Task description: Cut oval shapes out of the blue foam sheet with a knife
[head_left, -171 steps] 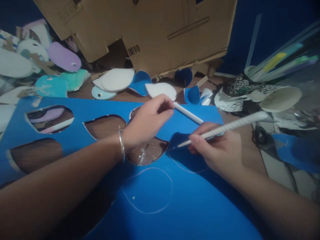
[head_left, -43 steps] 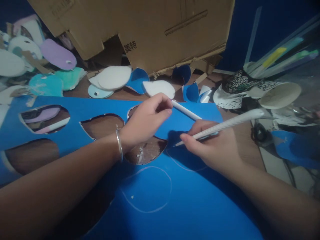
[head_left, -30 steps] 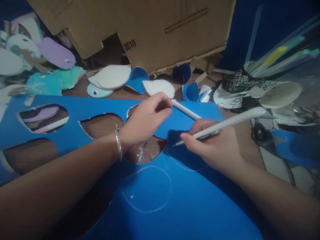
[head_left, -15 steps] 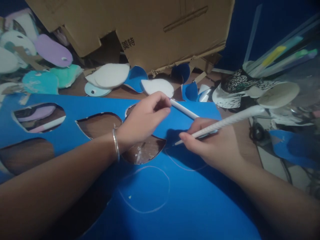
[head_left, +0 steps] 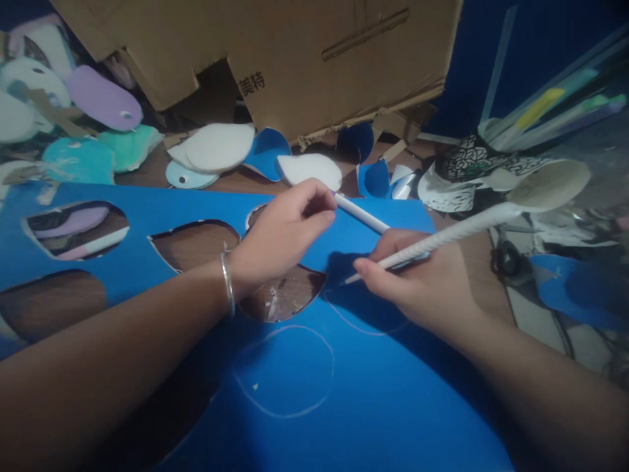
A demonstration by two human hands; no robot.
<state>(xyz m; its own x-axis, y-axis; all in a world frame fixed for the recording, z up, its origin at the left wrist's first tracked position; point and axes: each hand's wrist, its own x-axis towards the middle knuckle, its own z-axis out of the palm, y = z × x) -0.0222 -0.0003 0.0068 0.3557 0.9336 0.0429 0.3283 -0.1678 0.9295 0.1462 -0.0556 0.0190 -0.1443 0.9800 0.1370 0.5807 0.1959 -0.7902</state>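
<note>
My right hand (head_left: 427, 282) is closed around a white pen (head_left: 442, 236) with a spiral-patterned barrel, its tip on or just over a blue sheet (head_left: 393, 400). A pale curved line runs beside the tip, partly under the hand's shadow. A rounded outline (head_left: 333, 367) is drawn nearer to me. My left hand (head_left: 289, 229) rests on the sheet, thumb and fingers curled. Its fingertips meet the end of a second white stick (head_left: 361, 213), perhaps a marker; whether they grip it is hidden. Leaf-shaped cut-outs (head_left: 196, 246) open the sheet on the left, showing brown wood.
A cardboard piece (head_left: 295, 59) stands at the back. Purple, teal and white bird-like shapes (head_left: 105, 98) crowd the left rear, and white leaf shapes (head_left: 221, 147) lie along the sheet's far edge. A patterned cup (head_left: 466, 157) with pens and a blue cut piece (head_left: 574, 288) are at right.
The white pen and my right hand have shifted very slightly; its tip stays at nearly the same spot. My left hand keeps its place.
</note>
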